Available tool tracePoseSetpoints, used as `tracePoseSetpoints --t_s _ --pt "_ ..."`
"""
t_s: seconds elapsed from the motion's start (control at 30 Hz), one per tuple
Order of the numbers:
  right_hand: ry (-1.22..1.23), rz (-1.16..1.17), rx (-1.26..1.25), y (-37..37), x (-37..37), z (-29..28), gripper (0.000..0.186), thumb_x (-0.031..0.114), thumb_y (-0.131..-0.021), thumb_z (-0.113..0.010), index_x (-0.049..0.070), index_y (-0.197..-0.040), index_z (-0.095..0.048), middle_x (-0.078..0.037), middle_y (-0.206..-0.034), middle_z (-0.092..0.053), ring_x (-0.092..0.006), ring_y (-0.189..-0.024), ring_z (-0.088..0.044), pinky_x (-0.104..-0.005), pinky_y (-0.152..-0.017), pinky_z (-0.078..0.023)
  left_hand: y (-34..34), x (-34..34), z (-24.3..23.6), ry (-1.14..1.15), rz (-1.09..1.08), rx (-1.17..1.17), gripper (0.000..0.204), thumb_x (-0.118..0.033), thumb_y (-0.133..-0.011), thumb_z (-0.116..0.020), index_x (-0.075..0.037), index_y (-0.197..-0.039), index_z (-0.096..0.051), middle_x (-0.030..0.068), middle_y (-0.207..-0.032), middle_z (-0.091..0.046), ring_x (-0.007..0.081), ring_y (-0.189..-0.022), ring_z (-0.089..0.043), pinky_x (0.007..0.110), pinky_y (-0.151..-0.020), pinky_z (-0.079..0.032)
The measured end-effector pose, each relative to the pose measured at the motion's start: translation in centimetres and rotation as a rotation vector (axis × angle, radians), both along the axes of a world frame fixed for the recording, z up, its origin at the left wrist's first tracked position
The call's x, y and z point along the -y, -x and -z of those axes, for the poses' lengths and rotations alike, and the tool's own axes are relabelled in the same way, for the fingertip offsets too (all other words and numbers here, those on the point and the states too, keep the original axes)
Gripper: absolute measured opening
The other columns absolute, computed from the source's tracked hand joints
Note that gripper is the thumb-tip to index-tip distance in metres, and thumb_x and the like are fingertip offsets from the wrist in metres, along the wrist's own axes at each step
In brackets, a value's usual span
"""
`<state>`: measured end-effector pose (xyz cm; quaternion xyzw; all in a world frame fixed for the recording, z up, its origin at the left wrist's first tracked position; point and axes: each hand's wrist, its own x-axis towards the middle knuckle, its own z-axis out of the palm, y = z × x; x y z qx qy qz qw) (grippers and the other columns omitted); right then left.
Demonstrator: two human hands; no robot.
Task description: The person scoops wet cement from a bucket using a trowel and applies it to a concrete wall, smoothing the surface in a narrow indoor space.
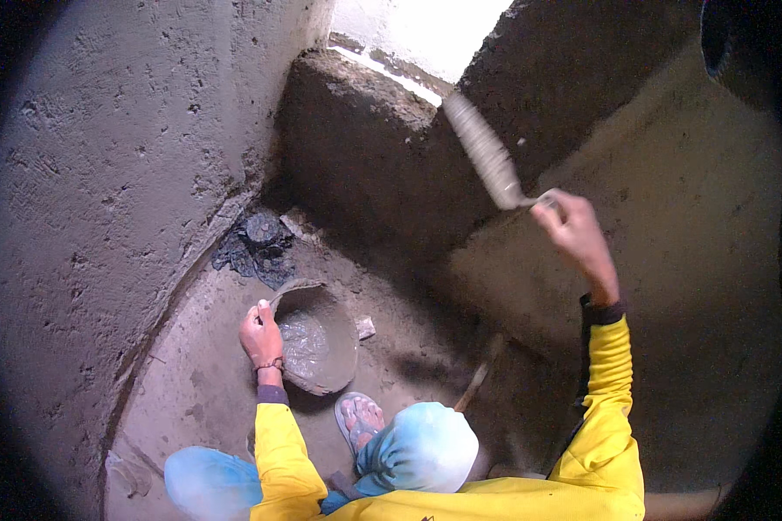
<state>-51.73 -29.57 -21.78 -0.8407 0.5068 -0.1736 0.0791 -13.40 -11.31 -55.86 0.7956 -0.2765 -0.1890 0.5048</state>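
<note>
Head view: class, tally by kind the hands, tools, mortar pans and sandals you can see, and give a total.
Hands: 2, left hand and right hand
Trowels: 1, trowel
Mortar pans: 1, mortar pan
Sandals: 1, sandal
Total: 5

Greys and browns of wet plaster, against bright yellow sleeves

The trowel (487,154) is caked pale grey; the pan (321,339) is brown-grey with glistening grey mortar (302,340) inside. The sleeves (601,434) are vivid yellow with dark cuffs, the trousers (421,451) light blue. The sandal (358,417) is pale grey with a blue strap. The walls (113,156) are mottled grey-brown, the floor (200,382) dusty brown, and the rag heap (256,247) dark blue-grey.
</note>
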Motion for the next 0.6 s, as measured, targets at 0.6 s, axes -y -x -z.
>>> tracePoseSetpoints --t_s 0.6 --pt "-0.39 -0.564 -0.466 -11.7 -11.8 33.3 0.02 0.025 -0.082 -0.066 0.007 -0.09 -0.069 -0.018 -0.085 -0.07 -0.0334 -0.083 -0.07 -0.0458 -0.07 -0.056 1.3 -0.2 0.3 0.093 0.151 0.051 0.032 -0.03 -0.098 -0.059 -0.001 -0.099 -0.073 0.0181 -0.091 -0.073 0.0326 -0.084 -0.07 0.04 -0.077 -0.053"
